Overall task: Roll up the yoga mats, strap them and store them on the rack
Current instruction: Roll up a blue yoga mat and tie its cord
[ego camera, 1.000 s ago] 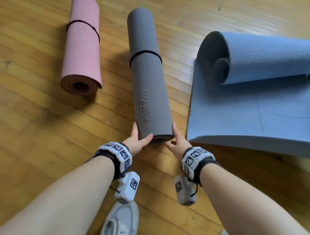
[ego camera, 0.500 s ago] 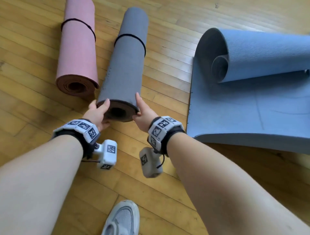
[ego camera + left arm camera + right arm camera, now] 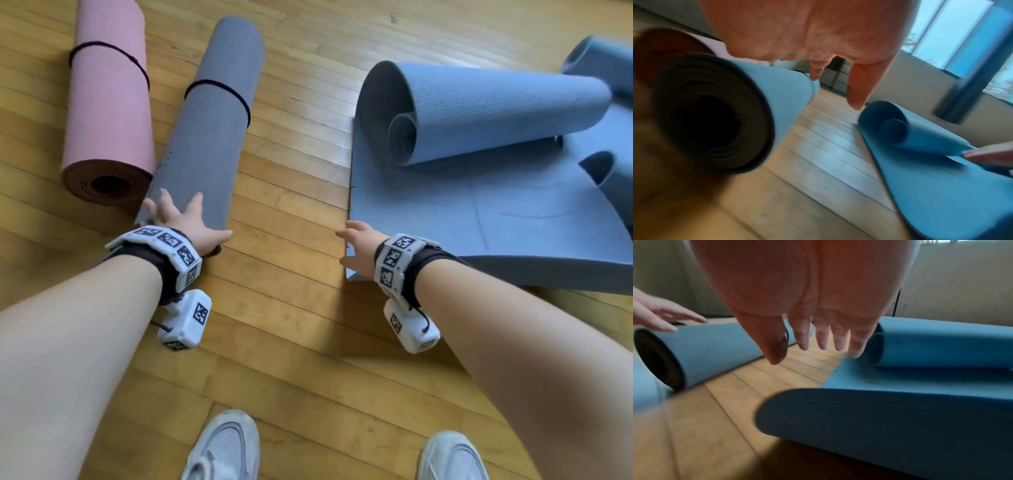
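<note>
Since earlier, the grey rolled mat [image 3: 209, 137] was set beside the pink rolled mat [image 3: 109, 102]; left hand [image 3: 186, 221] rested on it, fingers spread. Right hand [image 3: 359, 245], fingers relaxed, reached the soft, springy blue mat [image 3: 479, 219], best taken at its near edge.

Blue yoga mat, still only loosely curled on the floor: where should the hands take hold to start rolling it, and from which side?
Probably the near short edge of the blue yoga mat, from the person's side. That edge curls up off the wooden floor, so fingers can slip under; the right hand is open at its near left corner. The far end's loose coil looks too slack to tighten.
</note>
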Motion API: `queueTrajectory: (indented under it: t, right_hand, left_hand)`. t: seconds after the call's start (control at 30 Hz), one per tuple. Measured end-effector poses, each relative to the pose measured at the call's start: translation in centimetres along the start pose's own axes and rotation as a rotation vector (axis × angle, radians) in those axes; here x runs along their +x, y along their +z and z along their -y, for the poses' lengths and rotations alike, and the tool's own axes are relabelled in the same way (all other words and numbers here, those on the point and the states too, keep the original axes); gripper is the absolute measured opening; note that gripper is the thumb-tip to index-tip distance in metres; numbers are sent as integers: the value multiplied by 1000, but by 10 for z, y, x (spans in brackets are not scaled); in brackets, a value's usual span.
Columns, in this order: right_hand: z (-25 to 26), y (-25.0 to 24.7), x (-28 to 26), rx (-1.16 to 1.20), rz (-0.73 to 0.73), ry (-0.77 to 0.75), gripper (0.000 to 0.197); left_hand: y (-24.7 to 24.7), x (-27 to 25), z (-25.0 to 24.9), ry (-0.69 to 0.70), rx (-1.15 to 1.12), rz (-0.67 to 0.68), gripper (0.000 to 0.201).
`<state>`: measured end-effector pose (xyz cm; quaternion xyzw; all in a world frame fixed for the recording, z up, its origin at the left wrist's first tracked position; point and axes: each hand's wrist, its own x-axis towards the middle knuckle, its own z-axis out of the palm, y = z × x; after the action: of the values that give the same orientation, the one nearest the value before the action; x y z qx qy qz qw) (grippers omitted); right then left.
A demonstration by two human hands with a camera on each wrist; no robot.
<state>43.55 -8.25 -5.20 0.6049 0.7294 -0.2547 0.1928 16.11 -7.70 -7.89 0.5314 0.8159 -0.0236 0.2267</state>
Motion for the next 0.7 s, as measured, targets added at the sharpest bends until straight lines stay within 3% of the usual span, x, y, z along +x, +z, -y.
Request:
queueTrajectory:
  t: [0.27,0.47,0.6,0.7]
  right_hand:
    - [-155,3,-81,-162,-33,329,71]
    - [-217,40,-126,-96,-4,380,76]
    - [-240,62,-138,49,-64,394,80]
    - [-254,69,-144,213,-155,428,85]
  left_hand:
    - [31,-46,-120,446,76,149,76]
    - [85,-83,-215,731,195,208,79]
    - [113,-105,-257,768,291,296,72]
    - [128,-107,-266,769,429,329,51]
